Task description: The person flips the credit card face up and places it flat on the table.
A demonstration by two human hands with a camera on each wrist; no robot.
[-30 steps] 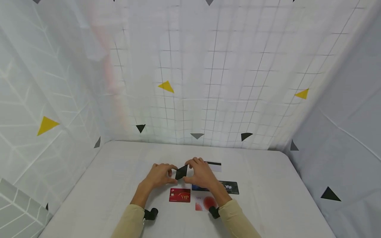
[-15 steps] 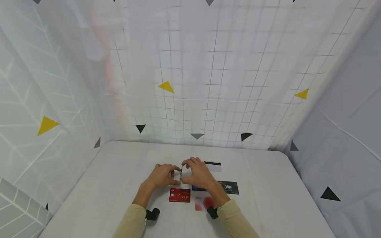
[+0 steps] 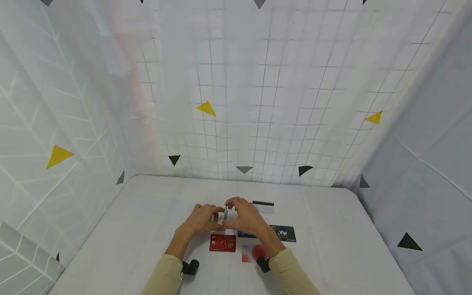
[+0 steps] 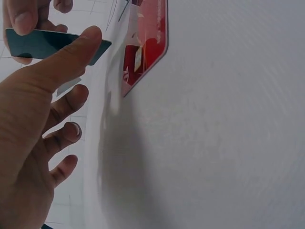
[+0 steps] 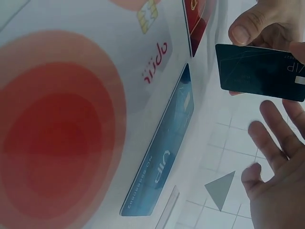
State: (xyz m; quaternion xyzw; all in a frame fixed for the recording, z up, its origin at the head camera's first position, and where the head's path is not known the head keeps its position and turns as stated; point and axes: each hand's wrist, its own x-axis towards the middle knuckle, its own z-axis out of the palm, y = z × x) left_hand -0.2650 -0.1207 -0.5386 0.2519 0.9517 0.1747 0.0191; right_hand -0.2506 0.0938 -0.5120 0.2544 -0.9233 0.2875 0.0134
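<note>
A dark green VIP card (image 5: 257, 71) is held up between my two hands, above the white table. My left hand (image 3: 202, 218) pinches one end, its thumb lying along the edge of the card (image 4: 38, 44) in the left wrist view. My right hand (image 3: 246, 217) grips the other end with thumb and fingertips, partly cut off in the right wrist view. From the head, the card (image 3: 226, 213) shows nearly edge-on as a thin, pale strip. Just in front of the left hand lies a red VIP card (image 3: 223, 243).
Below my right hand and forearm lie a blue card (image 3: 246, 234), a black Vip card (image 3: 286, 233) and a white card with red circles (image 3: 250, 251). A white card with a black stripe (image 3: 264, 207) lies behind the right hand. White sheeting (image 3: 236, 135) surrounds the table.
The card has turned from showing its dark face to nearly edge-on toward the head camera. My left hand has shifted slightly right, bringing both hands closer together.
</note>
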